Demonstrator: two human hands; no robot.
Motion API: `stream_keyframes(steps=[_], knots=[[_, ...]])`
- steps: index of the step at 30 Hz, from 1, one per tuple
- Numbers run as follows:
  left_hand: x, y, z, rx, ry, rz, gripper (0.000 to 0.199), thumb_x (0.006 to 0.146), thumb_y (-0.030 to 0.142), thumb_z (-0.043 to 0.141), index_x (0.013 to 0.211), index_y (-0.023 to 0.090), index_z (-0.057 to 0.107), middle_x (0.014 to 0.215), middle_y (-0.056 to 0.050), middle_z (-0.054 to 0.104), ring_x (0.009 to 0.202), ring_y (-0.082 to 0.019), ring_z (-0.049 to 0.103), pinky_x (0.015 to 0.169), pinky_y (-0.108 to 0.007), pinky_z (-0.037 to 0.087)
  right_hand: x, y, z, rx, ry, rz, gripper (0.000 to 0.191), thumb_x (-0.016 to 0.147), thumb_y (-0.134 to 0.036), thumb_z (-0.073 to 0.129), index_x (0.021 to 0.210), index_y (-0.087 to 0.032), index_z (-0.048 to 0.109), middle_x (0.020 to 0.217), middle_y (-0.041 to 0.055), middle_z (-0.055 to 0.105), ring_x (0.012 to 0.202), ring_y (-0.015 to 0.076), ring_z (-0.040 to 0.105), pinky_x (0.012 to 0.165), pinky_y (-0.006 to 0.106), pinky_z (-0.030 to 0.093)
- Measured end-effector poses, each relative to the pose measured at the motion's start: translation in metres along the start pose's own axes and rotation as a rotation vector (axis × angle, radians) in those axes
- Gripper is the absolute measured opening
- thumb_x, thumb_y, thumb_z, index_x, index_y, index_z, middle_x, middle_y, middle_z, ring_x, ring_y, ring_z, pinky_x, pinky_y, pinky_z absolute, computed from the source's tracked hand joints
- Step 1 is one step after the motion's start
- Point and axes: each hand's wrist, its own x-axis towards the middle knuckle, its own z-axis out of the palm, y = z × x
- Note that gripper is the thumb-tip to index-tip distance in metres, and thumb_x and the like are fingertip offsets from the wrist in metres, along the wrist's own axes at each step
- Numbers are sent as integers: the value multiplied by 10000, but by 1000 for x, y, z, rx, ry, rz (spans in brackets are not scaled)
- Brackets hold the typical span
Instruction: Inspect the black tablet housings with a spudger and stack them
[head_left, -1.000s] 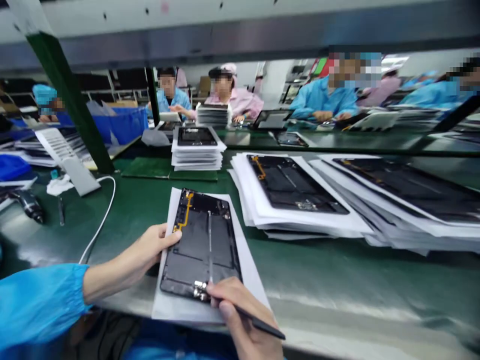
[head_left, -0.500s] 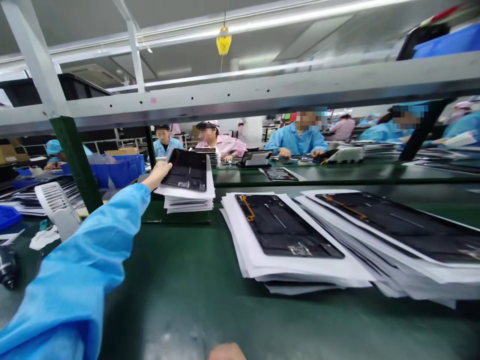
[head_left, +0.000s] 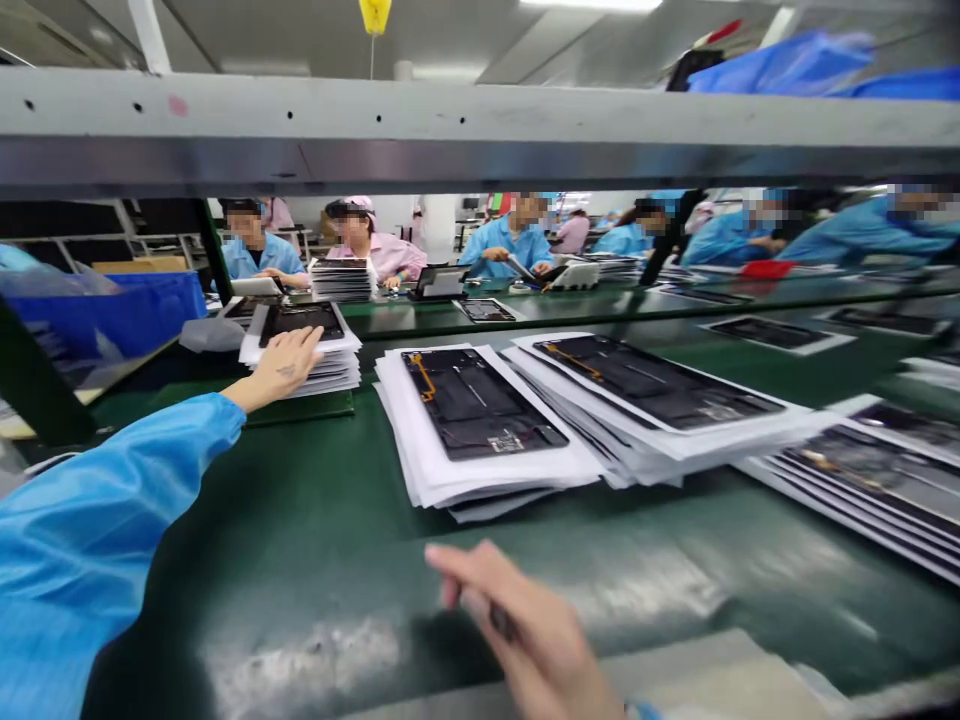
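Observation:
My left hand [head_left: 289,362] lies with its fingers stretched out on the near side of a stack of white sheets [head_left: 330,372]. A black tablet panel [head_left: 300,318] tops that stack, just beyond the fingertips. Low in the middle, my right hand [head_left: 529,625] is above the green bench, blurred, with its index finger pointing left. Its other fingers curl around something slim and greyish with a dark part, too smeared to name. Beyond it, a black tablet back cover [head_left: 480,405] with an orange flex cable rests on another paper stack.
A second cover [head_left: 652,380] lies on the adjoining stack, and more layered panels [head_left: 892,480] stand at the right. A metal beam [head_left: 465,130] crosses above the bench. A blue bin [head_left: 112,320] sits at the left. Co-workers [head_left: 510,245] sit across the line.
The view has swung right. My left hand no longer grips the panel's edge; its fingers now lie flat on the stack. My right hand has come up into view from the bottom edge.

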Motion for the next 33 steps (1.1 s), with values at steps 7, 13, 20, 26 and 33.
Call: stream_keyframes(steps=[7, 13, 20, 26, 33], knots=[[-7, 3, 2, 12, 91, 85, 486, 995, 260, 376, 1434, 90, 496, 1511, -238, 461, 1430, -378, 371, 1161, -589, 243, 79, 34, -83, -608, -120, -154, 444, 848, 25, 441, 1063, -236, 729, 1019, 85, 701, 922, 230, 595, 800, 393, 549], [-48, 78, -7, -29, 67, 386, 434, 1035, 322, 405, 1426, 191, 537, 1508, -131, 513, 1449, -292, 396, 1203, -466, 257, 90, 46, -80, -687, -310, -142, 338, 827, 44, 472, 934, -198, 682, 923, 70, 672, 859, 208, 541, 744, 334, 479], [-88, 120, -15, -75, 27, 575, 400, 1049, 270, 414, 1407, 168, 560, 1400, -122, 617, 1377, -266, 492, 1167, -421, 330, 103, 52, -63, -756, -360, -132, 327, 799, 77, 442, 878, -195, 606, 877, 46, 611, 857, 189, 523, 758, 297, 432], [-104, 112, -24, -122, 11, 568, 397, 1059, 296, 404, 1404, 180, 562, 1365, -124, 638, 1364, -274, 505, 1162, -438, 335, 102, 42, -53, -802, -388, -118, 310, 811, 75, 439, 860, -201, 573, 896, 51, 599, 853, 194, 506, 756, 306, 413], [-111, 105, -21, -294, -64, 492, 371, 1040, 338, 447, 1336, 199, 624, 1362, -129, 641, 1387, -287, 489, 1188, -476, 315, 103, 38, -60, -820, -469, -129, 118, 882, -123, 640, 954, -207, 599, 952, 52, 635, 900, 212, 543, 758, 328, 419]])
